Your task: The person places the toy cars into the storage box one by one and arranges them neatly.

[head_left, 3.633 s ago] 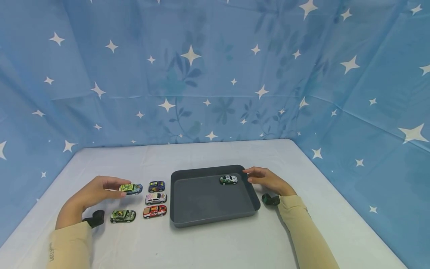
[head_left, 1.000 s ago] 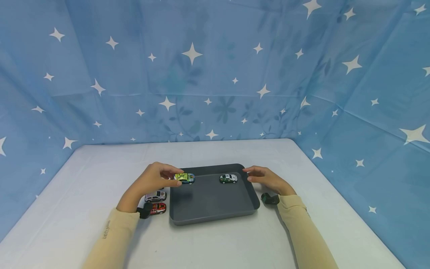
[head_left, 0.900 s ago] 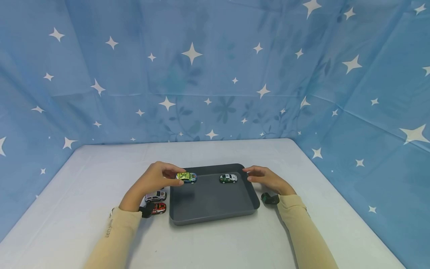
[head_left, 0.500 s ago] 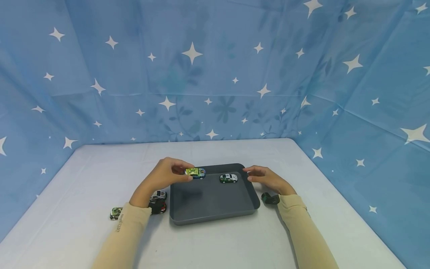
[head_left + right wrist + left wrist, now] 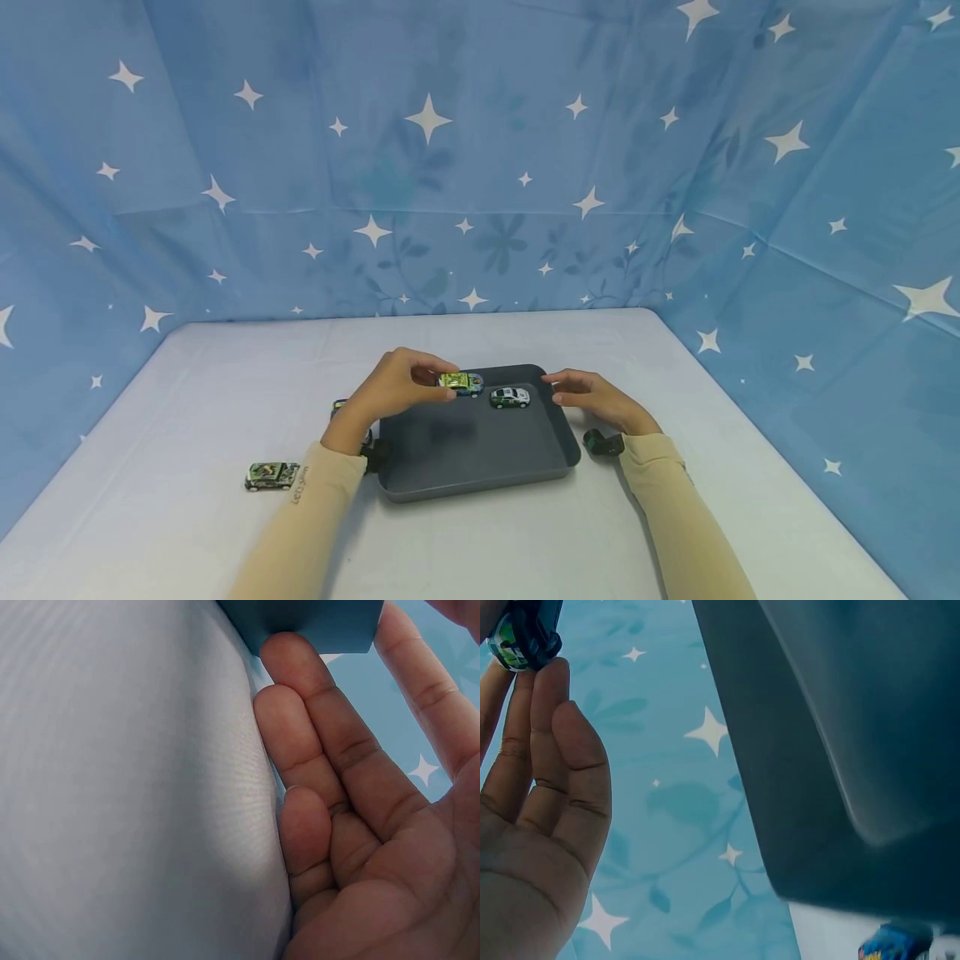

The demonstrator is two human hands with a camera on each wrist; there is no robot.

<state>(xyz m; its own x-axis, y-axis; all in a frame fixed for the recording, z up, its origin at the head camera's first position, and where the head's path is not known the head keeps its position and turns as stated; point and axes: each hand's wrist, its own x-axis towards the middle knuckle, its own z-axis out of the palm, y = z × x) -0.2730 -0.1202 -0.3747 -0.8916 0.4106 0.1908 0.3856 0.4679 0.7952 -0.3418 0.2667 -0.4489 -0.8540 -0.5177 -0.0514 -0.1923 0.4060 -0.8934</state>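
My left hand (image 5: 401,386) pinches a yellow-green and blue toy car (image 5: 465,383) between thumb and fingers, held over the back of the grey tray (image 5: 480,487). In the left wrist view only the end of that car (image 5: 525,637) shows at the fingertips. Just right of it in the head view, a white and green toy car (image 5: 510,397) sits inside the tray. My right hand (image 5: 600,402) lies beside the tray's right side, its fingertips against the wall near the back corner. The right wrist view has those fingers (image 5: 300,667) touching the tray's outer wall (image 5: 315,626).
A camouflage toy car (image 5: 271,476) stands on the white table (image 5: 585,533), left of my left sleeve. Other toy cars at the tray's left side are mostly hidden behind my left wrist; part of a dark one (image 5: 339,406) shows. A blue star-patterned curtain (image 5: 480,167) hangs behind.
My left hand has carried the yellow-green car from the left of the table rightwards and over the tray, close to the white and green car. My right hand has stayed by the tray.
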